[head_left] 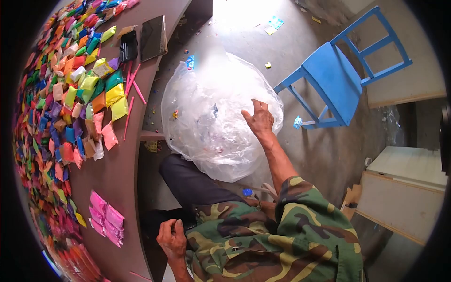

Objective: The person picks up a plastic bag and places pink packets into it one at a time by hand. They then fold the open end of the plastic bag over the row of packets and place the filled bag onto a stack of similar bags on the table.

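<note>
My right hand point(258, 118) reaches out with its fingers spread and rests on top of a large clear plastic bag point(211, 117). The bag stands on the floor in front of my knees and is stuffed with crumpled clear plastic. My left hand point(172, 239) is curled into a loose fist, low down by the edge of the brown table point(117, 174) and my dark trousers; nothing shows in it. Both arms come out of camouflage sleeves. A small pile of pink packets point(106, 219) lies on the table nearest my left hand.
Several small packets of coloured powder point(56, 108) cover the table's left side. A dark tablet point(153, 37), a black object point(128, 45) and pink sticks point(134, 87) lie at its far end. A blue wooden chair point(336, 80) stands right of the bag, a white cabinet point(404, 188) further right.
</note>
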Demonstrator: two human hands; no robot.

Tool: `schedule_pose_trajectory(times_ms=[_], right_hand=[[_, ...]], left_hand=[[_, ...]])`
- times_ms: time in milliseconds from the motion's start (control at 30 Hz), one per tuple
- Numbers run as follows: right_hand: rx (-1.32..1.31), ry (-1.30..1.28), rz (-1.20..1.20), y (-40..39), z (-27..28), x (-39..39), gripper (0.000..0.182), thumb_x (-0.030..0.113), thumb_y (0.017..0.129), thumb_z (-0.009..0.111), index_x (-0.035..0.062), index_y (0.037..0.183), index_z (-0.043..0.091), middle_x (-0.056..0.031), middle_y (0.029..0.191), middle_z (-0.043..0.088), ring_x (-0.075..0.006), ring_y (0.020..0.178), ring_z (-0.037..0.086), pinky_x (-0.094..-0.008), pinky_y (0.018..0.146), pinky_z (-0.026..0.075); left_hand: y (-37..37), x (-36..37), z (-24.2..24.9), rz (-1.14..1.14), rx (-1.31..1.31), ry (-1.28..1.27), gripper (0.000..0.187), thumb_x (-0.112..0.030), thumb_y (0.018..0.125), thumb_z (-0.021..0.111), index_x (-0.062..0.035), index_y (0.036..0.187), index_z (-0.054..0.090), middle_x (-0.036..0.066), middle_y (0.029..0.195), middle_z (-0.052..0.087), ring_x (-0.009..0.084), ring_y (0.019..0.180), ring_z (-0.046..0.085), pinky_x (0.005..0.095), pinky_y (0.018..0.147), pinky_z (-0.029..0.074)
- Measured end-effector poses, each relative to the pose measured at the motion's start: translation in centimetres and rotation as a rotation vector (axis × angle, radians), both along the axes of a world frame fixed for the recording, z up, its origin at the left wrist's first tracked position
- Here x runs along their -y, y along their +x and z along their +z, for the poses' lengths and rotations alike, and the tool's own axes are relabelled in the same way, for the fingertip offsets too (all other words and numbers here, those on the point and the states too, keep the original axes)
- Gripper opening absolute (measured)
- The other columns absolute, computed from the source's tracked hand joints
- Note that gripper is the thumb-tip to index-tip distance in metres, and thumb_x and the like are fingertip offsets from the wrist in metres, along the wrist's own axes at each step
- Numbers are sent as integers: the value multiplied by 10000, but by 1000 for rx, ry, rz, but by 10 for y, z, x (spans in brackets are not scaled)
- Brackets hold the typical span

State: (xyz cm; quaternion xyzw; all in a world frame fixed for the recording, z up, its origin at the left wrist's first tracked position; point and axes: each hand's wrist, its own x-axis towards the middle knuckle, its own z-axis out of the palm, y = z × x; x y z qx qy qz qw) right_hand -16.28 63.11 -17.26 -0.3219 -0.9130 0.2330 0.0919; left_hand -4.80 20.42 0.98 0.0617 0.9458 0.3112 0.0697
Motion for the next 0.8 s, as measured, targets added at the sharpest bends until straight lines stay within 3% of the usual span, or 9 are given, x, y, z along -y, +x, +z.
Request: schedule_pose_trajectory(times_ms=[33, 167, 200, 267, 333, 467, 567, 667, 800], right_hand=[[-52, 4, 38, 1, 3, 3, 624, 331, 864, 841, 66, 1373, 595, -273, 1316, 645, -459, 1080, 705, -564, 875, 574], [62, -83, 104, 14, -16, 13, 556, 338, 892, 802, 57, 1329, 603, -190, 1100, 751, -402, 1001, 738, -524, 846, 575], [62, -117, 40, 13, -13, 18, 437, 294, 909, 751, 57, 1263, 652, -154, 958, 771, -376, 955, 749, -502, 834, 575], [-68, -111, -54, 20, -2, 21, 361, 266, 910, 720, 50, 1197, 682, -161, 946, 771, -373, 941, 750, -500, 831, 573], [-213, -101, -119, 24, 37, 29, 257, 218, 937, 704, 30, 1111, 718, -178, 955, 771, -356, 906, 761, -468, 809, 578], [-618, -163, -132, 38, 119, 40, 194, 159, 987, 717, 8, 1107, 730, -199, 930, 768, -328, 854, 771, -393, 766, 581], [-746, -210, -129, 51, 156, 36, 200, 163, 1037, 685, 18, 1167, 731, -85, 772, 694, -166, 653, 657, -331, 611, 525], [-896, -539, -191, 64, 220, 55, 238, 173, 1082, 638, 18, 1248, 710, -2, 708, 601, -74, 566, 535, -262, 512, 428], [-976, -1239, 70, 75, 245, 73, 312, 186, 1106, 598, -10, 1340, 663, 40, 700, 552, -42, 526, 444, -227, 487, 376]], left_hand=[[2, 2, -1, 5, -13, -2, 193, -172, 1005, 747, 9, 975, 686, 142, 849, 669, 237, 637, 629, 360, 568, 503], [10, 11, -6, 10, -50, 2, 189, -169, 1001, 751, 5, 970, 686, 142, 840, 668, 244, 628, 631, 367, 567, 504], [11, 12, -6, 19, -47, 9, 188, -170, 1001, 752, 3, 969, 687, 141, 839, 668, 246, 625, 630, 368, 567, 504], [15, 14, -3, 41, -44, 23, 186, -172, 1000, 754, 0, 968, 688, 139, 836, 669, 249, 618, 628, 370, 567, 505], [17, 17, -2, 47, -72, 34, 188, -176, 999, 756, -4, 968, 690, 135, 833, 671, 248, 615, 629, 370, 566, 505], [20, 19, -1, 36, -137, 66, 190, -180, 997, 761, -5, 971, 691, 132, 834, 673, 247, 627, 635, 366, 573, 508], [23, 22, 3, 5, -181, 128, 186, -172, 997, 760, -2, 971, 690, 129, 833, 674, 247, 642, 642, 359, 584, 512], [26, 23, 12, 20, -184, 191, 200, -180, 988, 772, 3, 974, 691, 138, 854, 688, 232, 659, 653, 342, 605, 518], [29, 30, 18, 133, -52, 452, 267, -241, 994, 774, 9, 1019, 683, 51, 852, 679, 122, 761, 621, 307, 672, 509]])
